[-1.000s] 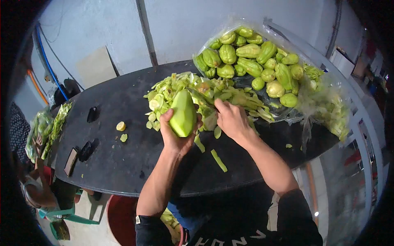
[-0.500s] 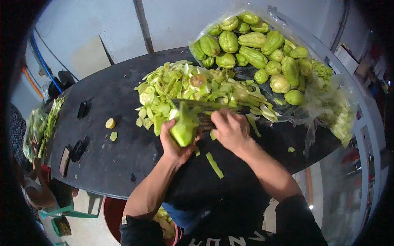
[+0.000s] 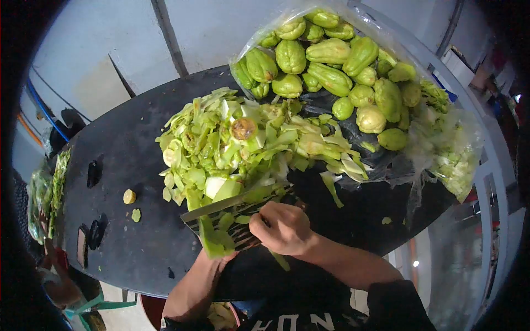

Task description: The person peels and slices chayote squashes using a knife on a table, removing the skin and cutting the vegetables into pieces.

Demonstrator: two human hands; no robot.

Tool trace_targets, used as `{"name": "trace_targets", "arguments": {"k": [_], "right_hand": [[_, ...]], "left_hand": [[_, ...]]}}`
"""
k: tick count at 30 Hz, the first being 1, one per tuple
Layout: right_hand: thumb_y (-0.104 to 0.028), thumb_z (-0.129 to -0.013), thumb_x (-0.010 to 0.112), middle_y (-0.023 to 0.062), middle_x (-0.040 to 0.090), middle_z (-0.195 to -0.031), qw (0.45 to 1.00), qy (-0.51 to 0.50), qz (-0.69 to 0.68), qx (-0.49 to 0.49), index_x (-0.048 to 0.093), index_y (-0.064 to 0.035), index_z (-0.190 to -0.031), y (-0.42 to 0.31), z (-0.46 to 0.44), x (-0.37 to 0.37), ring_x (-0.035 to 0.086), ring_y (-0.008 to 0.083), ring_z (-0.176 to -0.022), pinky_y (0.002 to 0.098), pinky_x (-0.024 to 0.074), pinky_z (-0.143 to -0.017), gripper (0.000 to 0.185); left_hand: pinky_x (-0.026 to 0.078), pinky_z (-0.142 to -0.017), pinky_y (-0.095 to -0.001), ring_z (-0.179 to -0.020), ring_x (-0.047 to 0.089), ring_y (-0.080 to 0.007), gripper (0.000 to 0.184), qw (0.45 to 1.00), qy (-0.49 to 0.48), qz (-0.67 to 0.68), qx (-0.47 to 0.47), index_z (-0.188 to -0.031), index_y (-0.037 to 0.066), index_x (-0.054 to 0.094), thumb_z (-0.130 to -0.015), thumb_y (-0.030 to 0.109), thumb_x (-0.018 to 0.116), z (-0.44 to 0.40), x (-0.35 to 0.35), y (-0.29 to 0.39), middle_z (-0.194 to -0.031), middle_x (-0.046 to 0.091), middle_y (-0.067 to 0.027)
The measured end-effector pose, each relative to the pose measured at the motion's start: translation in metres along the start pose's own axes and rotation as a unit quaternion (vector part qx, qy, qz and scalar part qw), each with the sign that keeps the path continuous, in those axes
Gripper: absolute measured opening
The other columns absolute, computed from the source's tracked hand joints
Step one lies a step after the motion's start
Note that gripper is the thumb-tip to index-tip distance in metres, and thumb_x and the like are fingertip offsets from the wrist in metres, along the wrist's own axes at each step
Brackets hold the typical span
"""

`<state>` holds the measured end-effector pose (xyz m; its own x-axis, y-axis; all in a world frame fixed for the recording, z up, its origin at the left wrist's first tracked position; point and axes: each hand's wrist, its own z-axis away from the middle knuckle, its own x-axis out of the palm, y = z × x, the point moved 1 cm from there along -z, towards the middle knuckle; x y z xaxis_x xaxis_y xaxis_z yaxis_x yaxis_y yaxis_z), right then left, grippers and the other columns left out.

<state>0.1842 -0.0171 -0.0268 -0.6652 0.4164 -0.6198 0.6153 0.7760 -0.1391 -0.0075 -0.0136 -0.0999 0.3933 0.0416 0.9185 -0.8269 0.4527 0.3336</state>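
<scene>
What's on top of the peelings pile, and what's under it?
On top of the peelings pile sits a round, brownish cut piece. The dark table shows along its left edge; whatever lies beneath the pile is covered.

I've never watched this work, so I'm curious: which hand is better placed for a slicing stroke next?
Probably the right hand: it holds the slotted blade, with green pieces against it. The left hand is mostly hidden behind the blade, so its hold is unclear.
</scene>
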Motion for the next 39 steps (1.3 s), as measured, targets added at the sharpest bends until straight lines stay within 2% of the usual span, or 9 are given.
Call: {"name": "trace_targets", "arguments": {"k": [1,7,10,13,16,22,26,36,39], "right_hand": [[-0.006,-0.066,0.066,0.0075,0.048,-0.072,1.000,0.016,-0.013,-0.010,0.056,-0.0030,-0.088,-0.001,0.000,0.000,0.056,0.0228,-0.059,0.0320,0.0492,-0.049,0.024],[-0.006,-0.068,0.066,0.0072,0.048,-0.071,1.000,0.013,-0.003,-0.006,0.056,-0.0033,-0.088,-0.005,-0.001,-0.002,0.056,0.0223,-0.058,0.0321,0.0492,-0.049,0.022],[-0.011,-0.077,0.063,0.0059,0.047,-0.073,0.999,0.000,0.030,-0.013,0.054,-0.0071,-0.091,-0.010,-0.001,-0.004,0.057,0.0198,-0.061,0.0307,0.0506,-0.050,0.017],[-0.011,-0.078,0.062,0.0059,0.047,-0.073,0.998,-0.015,0.055,0.003,0.053,-0.0069,-0.093,-0.014,-0.005,-0.011,0.056,0.0201,-0.060,0.0313,0.0498,-0.048,0.018],[-0.010,-0.079,0.061,0.0056,0.048,-0.073,0.991,0.028,0.128,-0.024,0.052,-0.0067,-0.094,-0.004,-0.012,-0.027,0.057,0.0203,-0.060,0.0319,0.0491,-0.047,0.018],[-0.007,-0.076,0.063,0.0086,0.055,-0.078,0.979,0.055,0.178,-0.078,0.052,-0.0042,-0.091,0.045,-0.017,-0.073,0.059,0.0235,-0.058,0.0339,0.0497,-0.047,0.018],[-0.004,-0.076,0.064,0.0085,0.053,-0.071,0.980,-0.033,0.182,-0.076,0.053,-0.0026,-0.090,0.056,-0.001,-0.082,0.059,0.0213,-0.057,0.0322,0.0493,-0.048,0.018],[-0.010,-0.074,0.062,0.0000,0.042,-0.063,0.976,-0.003,0.157,-0.150,0.050,-0.0085,-0.082,0.023,0.019,-0.060,0.051,0.0119,-0.051,0.0253,0.0446,-0.043,0.015],[-0.009,-0.073,0.061,-0.0011,0.038,-0.062,0.973,0.010,0.141,-0.181,0.049,-0.0101,-0.080,0.004,0.020,-0.062,0.048,0.0106,-0.050,0.0247,0.0428,-0.042,0.014]], "left_hand": [[0.053,-0.091,-0.0543,-0.110,0.062,-0.0356,0.058,0.985,0.053,-0.159,0.034,-0.130,0.008,0.057,-0.094,0.052,0.047,0.002,0.006,-0.001,-0.127,0.061,-0.0173],[0.055,-0.093,-0.0480,-0.105,0.063,-0.0311,0.036,0.998,0.050,-0.030,0.005,-0.122,0.006,0.057,-0.098,0.031,0.049,0.004,0.029,0.001,-0.119,0.063,-0.0160],[0.055,-0.094,-0.0483,-0.106,0.063,-0.0320,0.040,0.998,-0.058,-0.035,0.015,-0.125,0.006,0.056,-0.098,0.035,0.050,-0.001,0.026,-0.001,-0.122,0.062,-0.0165],[0.054,-0.098,-0.0487,-0.110,0.062,-0.0321,0.048,0.997,-0.002,-0.077,0.026,-0.127,0.006,0.055,-0.095,0.042,0.053,0.000,0.034,-0.002,-0.124,0.061,-0.0166],[0.044,-0.103,-0.0536,-0.121,0.056,-0.0337,0.082,0.990,0.024,-0.122,0.069,-0.136,0.009,0.052,-0.086,0.073,0.044,-0.001,0.054,-0.005,-0.135,0.057,-0.0155],[0.044,-0.102,-0.0475,-0.116,0.057,-0.0305,0.060,0.986,0.054,-0.114,0.112,-0.133,0.008,0.053,-0.088,0.048,0.048,-0.009,0.071,0.003,-0.128,0.059,-0.0131],[0.045,-0.101,-0.0487,-0.115,0.058,-0.0321,0.062,0.990,0.054,-0.099,0.087,-0.134,0.007,0.052,-0.088,0.047,0.049,-0.019,0.097,0.002,-0.129,0.059,-0.0153],[0.048,-0.099,-0.0451,-0.111,0.061,-0.0317,0.066,0.993,-0.097,0.002,-0.068,-0.133,0.004,0.052,-0.087,0.052,0.051,-0.020,0.090,-0.032,-0.124,0.061,-0.0174],[0.052,-0.092,-0.0444,-0.102,0.065,-0.0313,0.063,0.996,-0.084,0.016,0.006,-0.127,0.003,0.055,-0.091,0.053,0.048,-0.022,0.081,-0.035,-0.114,0.065,-0.0172]]}}
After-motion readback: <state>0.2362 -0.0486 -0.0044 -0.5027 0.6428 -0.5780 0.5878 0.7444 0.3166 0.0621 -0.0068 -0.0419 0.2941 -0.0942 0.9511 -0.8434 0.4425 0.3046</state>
